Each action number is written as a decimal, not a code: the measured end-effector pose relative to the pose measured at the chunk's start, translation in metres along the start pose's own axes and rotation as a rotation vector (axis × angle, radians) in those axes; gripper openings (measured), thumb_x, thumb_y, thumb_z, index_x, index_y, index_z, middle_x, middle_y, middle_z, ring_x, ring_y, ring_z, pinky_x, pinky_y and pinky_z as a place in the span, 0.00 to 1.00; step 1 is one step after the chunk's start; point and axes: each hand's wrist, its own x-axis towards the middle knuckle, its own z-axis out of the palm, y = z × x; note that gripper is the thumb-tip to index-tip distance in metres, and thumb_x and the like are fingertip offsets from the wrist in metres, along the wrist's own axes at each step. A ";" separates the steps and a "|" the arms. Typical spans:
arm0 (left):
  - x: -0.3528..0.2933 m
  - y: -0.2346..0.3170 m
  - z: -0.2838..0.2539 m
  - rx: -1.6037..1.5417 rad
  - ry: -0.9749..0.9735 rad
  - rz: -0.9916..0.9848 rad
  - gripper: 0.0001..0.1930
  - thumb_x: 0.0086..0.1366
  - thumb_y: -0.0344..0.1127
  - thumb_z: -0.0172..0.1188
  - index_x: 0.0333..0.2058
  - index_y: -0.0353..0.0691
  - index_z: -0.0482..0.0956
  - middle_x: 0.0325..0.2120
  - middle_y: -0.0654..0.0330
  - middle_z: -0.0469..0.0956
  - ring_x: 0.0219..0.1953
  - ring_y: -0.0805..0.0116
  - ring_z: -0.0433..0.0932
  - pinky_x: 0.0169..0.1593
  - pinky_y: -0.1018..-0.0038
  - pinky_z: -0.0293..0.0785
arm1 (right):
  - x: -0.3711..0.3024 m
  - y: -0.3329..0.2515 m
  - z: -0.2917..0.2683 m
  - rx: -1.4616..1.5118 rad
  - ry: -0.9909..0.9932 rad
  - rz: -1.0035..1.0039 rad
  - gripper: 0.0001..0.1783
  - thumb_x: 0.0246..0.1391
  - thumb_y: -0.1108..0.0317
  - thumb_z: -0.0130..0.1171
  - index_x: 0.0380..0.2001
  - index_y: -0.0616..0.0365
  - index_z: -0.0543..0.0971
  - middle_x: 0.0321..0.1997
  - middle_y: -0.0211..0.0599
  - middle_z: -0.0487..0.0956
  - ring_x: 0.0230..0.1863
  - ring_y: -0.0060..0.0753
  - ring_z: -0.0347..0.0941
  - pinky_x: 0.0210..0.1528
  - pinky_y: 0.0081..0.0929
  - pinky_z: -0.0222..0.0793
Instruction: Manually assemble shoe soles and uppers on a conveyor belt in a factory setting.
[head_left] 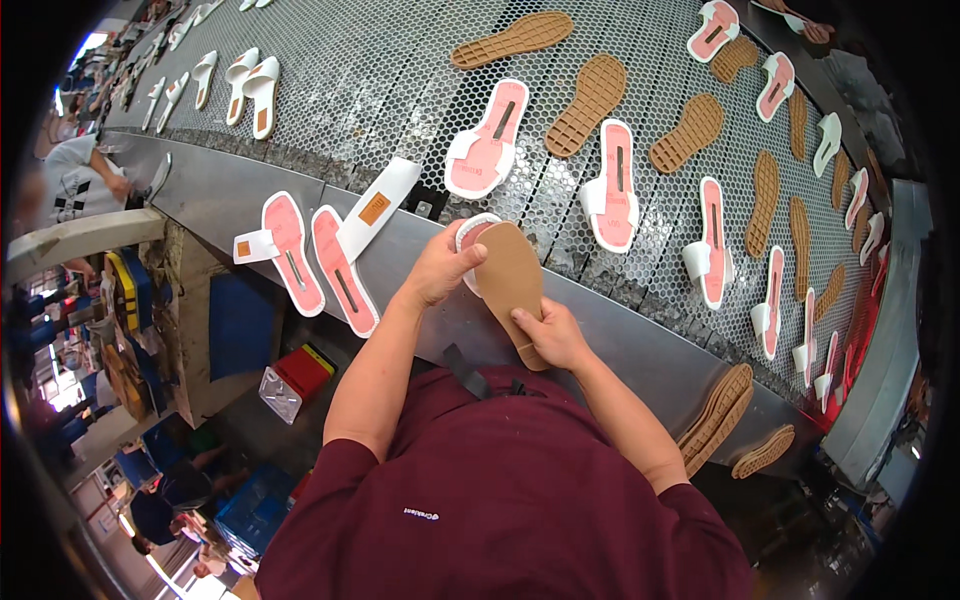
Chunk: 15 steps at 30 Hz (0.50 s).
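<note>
My left hand (pixel 441 267) and my right hand (pixel 551 335) hold one sandal between them, above the steel edge of the conveyor (pixel 620 345). A tan sole (pixel 510 275) lies on top, facing up. Under it, a pink and white upper (pixel 470 232) shows at the far end. The left hand grips the toe end, with the thumb on the tan sole. At the heel end, the right hand pinches the sole. Both forearms come up from my dark red shirt.
A perforated metal belt (pixel 400 70) carries several pink and white sandals (pixel 487 145) and tan soles (pixel 590 100). Two pink insoles (pixel 340 265) and a white strap (pixel 375 205) rest on the steel edge at left. Stacked tan soles (pixel 720 410) lie at right. Another person (pixel 80 180) stands far left.
</note>
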 end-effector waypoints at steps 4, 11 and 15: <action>-0.004 0.004 0.012 0.087 0.049 -0.064 0.28 0.62 0.42 0.68 0.55 0.33 0.71 0.46 0.58 0.78 0.48 0.72 0.76 0.53 0.72 0.73 | 0.001 -0.004 0.000 -0.106 0.000 0.021 0.16 0.63 0.63 0.58 0.48 0.62 0.79 0.40 0.31 0.83 0.39 0.17 0.74 0.43 0.23 0.72; -0.001 -0.002 0.022 0.121 0.093 -0.092 0.19 0.67 0.38 0.63 0.51 0.34 0.73 0.43 0.59 0.79 0.44 0.75 0.76 0.48 0.74 0.75 | 0.004 -0.001 -0.005 -0.126 0.003 0.008 0.16 0.63 0.62 0.59 0.47 0.62 0.80 0.38 0.33 0.83 0.38 0.19 0.75 0.42 0.25 0.72; 0.000 -0.009 0.024 0.121 0.090 -0.105 0.17 0.69 0.37 0.59 0.52 0.34 0.72 0.44 0.60 0.78 0.46 0.75 0.76 0.50 0.74 0.74 | 0.003 -0.005 -0.008 -0.128 0.001 0.005 0.16 0.63 0.62 0.59 0.47 0.62 0.80 0.38 0.33 0.83 0.38 0.19 0.75 0.43 0.25 0.72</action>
